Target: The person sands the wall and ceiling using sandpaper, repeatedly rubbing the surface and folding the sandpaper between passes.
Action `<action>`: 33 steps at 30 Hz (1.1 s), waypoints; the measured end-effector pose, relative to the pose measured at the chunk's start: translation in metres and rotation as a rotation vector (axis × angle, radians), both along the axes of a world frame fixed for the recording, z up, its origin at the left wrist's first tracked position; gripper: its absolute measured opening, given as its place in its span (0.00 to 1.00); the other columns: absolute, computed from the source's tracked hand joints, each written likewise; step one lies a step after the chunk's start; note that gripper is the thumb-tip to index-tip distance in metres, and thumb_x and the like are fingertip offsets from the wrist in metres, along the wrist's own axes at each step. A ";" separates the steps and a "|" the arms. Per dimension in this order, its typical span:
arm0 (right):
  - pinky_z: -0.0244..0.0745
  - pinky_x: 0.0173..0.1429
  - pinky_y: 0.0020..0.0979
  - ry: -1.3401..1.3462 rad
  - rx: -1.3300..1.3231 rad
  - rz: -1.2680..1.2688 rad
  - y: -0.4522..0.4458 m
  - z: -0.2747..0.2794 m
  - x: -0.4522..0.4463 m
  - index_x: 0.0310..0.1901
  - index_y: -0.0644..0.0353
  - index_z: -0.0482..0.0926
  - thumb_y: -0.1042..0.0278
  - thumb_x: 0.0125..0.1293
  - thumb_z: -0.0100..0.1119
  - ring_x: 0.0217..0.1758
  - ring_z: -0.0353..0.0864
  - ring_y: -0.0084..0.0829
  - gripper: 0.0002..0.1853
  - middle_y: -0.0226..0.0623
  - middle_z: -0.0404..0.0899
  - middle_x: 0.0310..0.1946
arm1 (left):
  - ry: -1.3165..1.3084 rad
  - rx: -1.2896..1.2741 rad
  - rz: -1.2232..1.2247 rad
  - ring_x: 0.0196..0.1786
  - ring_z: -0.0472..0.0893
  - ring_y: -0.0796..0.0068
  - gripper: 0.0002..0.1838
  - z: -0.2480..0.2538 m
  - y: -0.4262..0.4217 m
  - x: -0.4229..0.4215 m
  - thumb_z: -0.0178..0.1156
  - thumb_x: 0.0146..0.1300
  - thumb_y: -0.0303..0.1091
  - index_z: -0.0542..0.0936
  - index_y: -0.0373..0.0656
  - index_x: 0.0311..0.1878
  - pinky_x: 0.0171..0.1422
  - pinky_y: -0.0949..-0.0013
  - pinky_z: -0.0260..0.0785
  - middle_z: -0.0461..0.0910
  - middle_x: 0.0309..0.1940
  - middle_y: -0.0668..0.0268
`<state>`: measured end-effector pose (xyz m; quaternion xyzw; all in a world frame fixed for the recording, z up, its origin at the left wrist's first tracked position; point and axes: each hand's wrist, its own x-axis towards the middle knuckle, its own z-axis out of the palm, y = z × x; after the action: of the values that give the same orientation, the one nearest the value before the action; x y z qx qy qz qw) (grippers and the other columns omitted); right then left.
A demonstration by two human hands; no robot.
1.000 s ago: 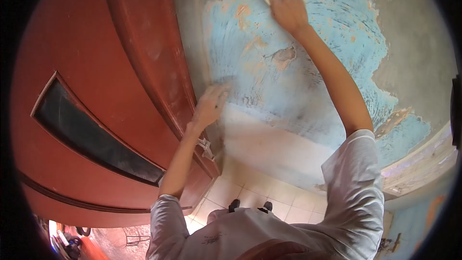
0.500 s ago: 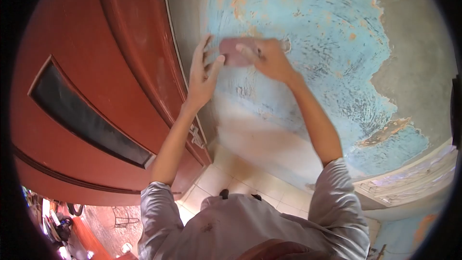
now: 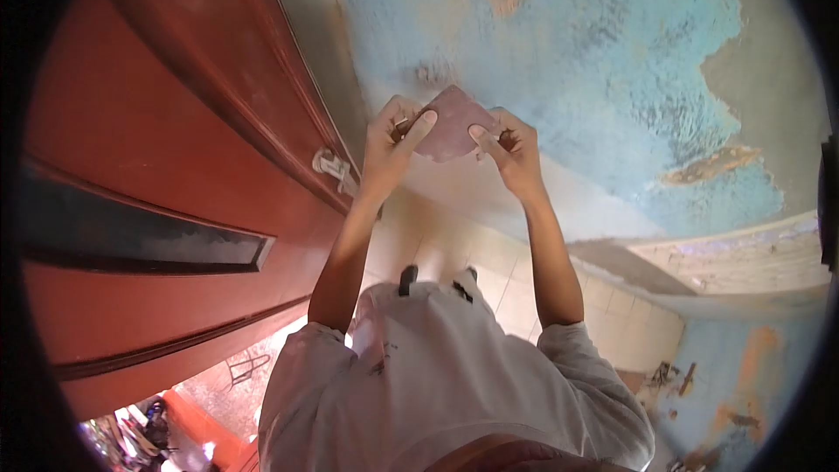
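Between my two hands is a reddish-brown sheet of sandpaper (image 3: 454, 127), held up with one corner pointing away from me. My left hand (image 3: 398, 133) pinches its left side, thumb on top. On the right side, my right hand (image 3: 511, 149) grips the sheet the same way, with the thumb over its face. Fingers beneath the sheet are partly hidden. Beyond the hands stands a wall (image 3: 559, 61) with worn light-blue paint, scraped spots and bare grey plaster; the sheet appears apart from it.
A red door (image 3: 175, 122) with a metal handle (image 3: 334, 168) is close on my left. Pale floor tiles (image 3: 498, 262) lie below. A whitish ledge (image 3: 743, 253) juts out at right. Cluttered items (image 3: 140, 428) sit at the lower left, and small debris (image 3: 669, 376) lies at right.
My left hand, open beside the sandpaper before, now grips its left side. Both hands have come down and closer to my body, and the sheet has turned corner-up. The view has shifted.
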<state>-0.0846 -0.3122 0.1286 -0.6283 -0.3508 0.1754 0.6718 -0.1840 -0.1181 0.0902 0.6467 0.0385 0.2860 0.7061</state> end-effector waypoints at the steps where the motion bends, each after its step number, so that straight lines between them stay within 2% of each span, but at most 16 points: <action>1: 0.75 0.37 0.24 0.034 -0.021 -0.019 -0.008 -0.004 -0.005 0.51 0.67 0.83 0.71 0.75 0.66 0.35 0.79 0.18 0.09 0.29 0.83 0.36 | 0.034 -0.021 -0.019 0.42 0.77 0.89 0.06 0.000 -0.006 -0.007 0.66 0.76 0.31 0.80 0.41 0.48 0.45 0.80 0.68 0.81 0.39 0.75; 4: 0.74 0.35 0.24 0.080 -0.128 0.040 -0.019 -0.030 -0.025 0.52 0.67 0.83 0.70 0.76 0.66 0.35 0.79 0.18 0.10 0.29 0.83 0.36 | 0.057 -0.125 -0.219 0.35 0.72 0.88 0.07 0.007 -0.023 -0.027 0.66 0.75 0.30 0.79 0.39 0.49 0.42 0.77 0.67 0.76 0.33 0.77; 7: 0.76 0.37 0.22 0.224 0.106 -0.058 -0.008 -0.055 -0.060 0.55 0.63 0.84 0.69 0.76 0.65 0.35 0.82 0.18 0.11 0.30 0.87 0.41 | 0.064 -0.001 -0.072 0.38 0.76 0.88 0.07 -0.042 -0.025 -0.036 0.64 0.76 0.29 0.78 0.40 0.51 0.39 0.78 0.69 0.80 0.36 0.74; 8: 0.76 0.39 0.21 0.493 0.239 -0.143 0.003 -0.058 -0.077 0.57 0.63 0.84 0.68 0.76 0.65 0.38 0.82 0.17 0.13 0.30 0.87 0.43 | 0.112 -0.084 -0.068 0.35 0.76 0.89 0.07 -0.039 -0.033 -0.043 0.63 0.76 0.29 0.77 0.41 0.51 0.33 0.79 0.68 0.79 0.35 0.73; 9: 0.77 0.40 0.21 0.755 0.376 -0.230 0.009 -0.061 -0.087 0.59 0.63 0.83 0.67 0.77 0.65 0.40 0.83 0.17 0.15 0.29 0.87 0.44 | 0.127 -0.085 -0.070 0.35 0.76 0.89 0.07 -0.036 -0.037 -0.050 0.63 0.76 0.29 0.77 0.41 0.51 0.33 0.79 0.68 0.79 0.35 0.73; 11: 0.77 0.42 0.21 0.792 0.374 -0.182 0.008 -0.091 -0.093 0.59 0.62 0.84 0.66 0.77 0.64 0.42 0.82 0.16 0.15 0.29 0.87 0.46 | 0.242 -0.181 -0.133 0.38 0.74 0.90 0.09 -0.033 -0.039 -0.059 0.64 0.76 0.30 0.75 0.44 0.53 0.26 0.80 0.70 0.78 0.37 0.75; 13: 0.76 0.43 0.20 0.826 0.376 -0.133 0.008 -0.111 -0.092 0.59 0.62 0.84 0.65 0.77 0.64 0.44 0.82 0.15 0.15 0.29 0.87 0.48 | 0.199 -0.113 -0.095 0.39 0.75 0.89 0.09 -0.066 -0.031 -0.061 0.62 0.77 0.31 0.74 0.44 0.53 0.25 0.80 0.72 0.78 0.39 0.75; 15: 0.72 0.40 0.22 0.409 0.191 -0.184 0.009 -0.118 -0.089 0.57 0.63 0.86 0.64 0.78 0.63 0.38 0.78 0.13 0.14 0.26 0.87 0.41 | 0.258 0.082 -0.078 0.42 0.77 0.88 0.09 -0.096 -0.017 -0.065 0.61 0.78 0.31 0.73 0.43 0.54 0.27 0.80 0.74 0.79 0.41 0.74; 16: 0.72 0.40 0.22 0.419 0.189 -0.189 0.006 -0.118 -0.085 0.57 0.63 0.86 0.64 0.78 0.63 0.38 0.78 0.13 0.14 0.26 0.87 0.41 | 0.279 0.147 -0.075 0.43 0.78 0.88 0.09 -0.099 -0.013 -0.067 0.61 0.78 0.31 0.73 0.43 0.55 0.28 0.79 0.75 0.79 0.41 0.73; 18: 0.70 0.44 0.23 0.209 -0.089 -0.174 -0.004 -0.116 -0.079 0.56 0.63 0.86 0.65 0.80 0.61 0.39 0.75 0.14 0.13 0.23 0.84 0.38 | 0.205 0.094 -0.203 0.47 0.79 0.87 0.09 -0.106 -0.014 -0.071 0.59 0.79 0.30 0.72 0.42 0.57 0.29 0.79 0.77 0.82 0.45 0.70; 22: 0.69 0.40 0.23 0.209 -0.084 -0.153 -0.007 -0.119 -0.082 0.51 0.63 0.86 0.62 0.82 0.58 0.35 0.72 0.13 0.13 0.23 0.82 0.33 | 0.243 -0.038 -0.212 0.45 0.82 0.84 0.11 -0.073 -0.030 -0.079 0.59 0.79 0.29 0.71 0.41 0.58 0.28 0.76 0.78 0.83 0.48 0.65; 24: 0.63 0.35 0.23 0.170 -0.145 -0.197 -0.013 -0.136 -0.082 0.41 0.64 0.83 0.58 0.83 0.56 0.30 0.67 0.14 0.17 0.20 0.74 0.26 | 0.295 -0.147 -0.236 0.39 0.84 0.80 0.12 -0.070 -0.036 -0.081 0.58 0.79 0.28 0.71 0.40 0.60 0.26 0.73 0.77 0.84 0.47 0.61; 25: 0.63 0.35 0.23 0.175 -0.147 -0.194 -0.015 -0.133 -0.084 0.41 0.64 0.83 0.58 0.83 0.56 0.30 0.67 0.14 0.17 0.20 0.74 0.26 | 0.300 -0.149 -0.233 0.39 0.84 0.80 0.12 -0.071 -0.040 -0.082 0.58 0.79 0.28 0.71 0.40 0.60 0.26 0.73 0.77 0.84 0.47 0.61; 28: 0.63 0.33 0.24 0.401 -0.057 -0.202 -0.018 -0.128 -0.081 0.34 0.63 0.79 0.57 0.84 0.55 0.29 0.65 0.14 0.20 0.21 0.71 0.24 | 0.312 -0.150 -0.215 0.35 0.85 0.77 0.13 -0.075 -0.049 -0.080 0.58 0.78 0.27 0.70 0.38 0.61 0.25 0.70 0.78 0.84 0.44 0.60; 31: 0.61 0.32 0.25 0.322 -0.061 -0.190 -0.024 -0.136 -0.059 0.30 0.62 0.77 0.57 0.82 0.57 0.28 0.64 0.14 0.21 0.22 0.69 0.22 | 0.320 -0.197 -0.222 0.34 0.85 0.77 0.14 -0.075 -0.056 -0.081 0.59 0.77 0.27 0.71 0.38 0.61 0.23 0.70 0.77 0.84 0.42 0.61; 33: 0.60 0.30 0.25 0.157 -0.138 -0.089 -0.029 -0.134 -0.043 0.27 0.63 0.76 0.59 0.80 0.62 0.26 0.62 0.15 0.22 0.21 0.68 0.21 | 0.412 -0.180 -0.225 0.37 0.84 0.79 0.13 -0.068 -0.061 -0.083 0.60 0.77 0.27 0.73 0.39 0.60 0.30 0.74 0.78 0.85 0.42 0.62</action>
<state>-0.1281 -0.3407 -0.0056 -0.6725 -0.2561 0.2178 0.6594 -0.2674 -0.1793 0.0220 0.6262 0.1347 0.0630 0.7654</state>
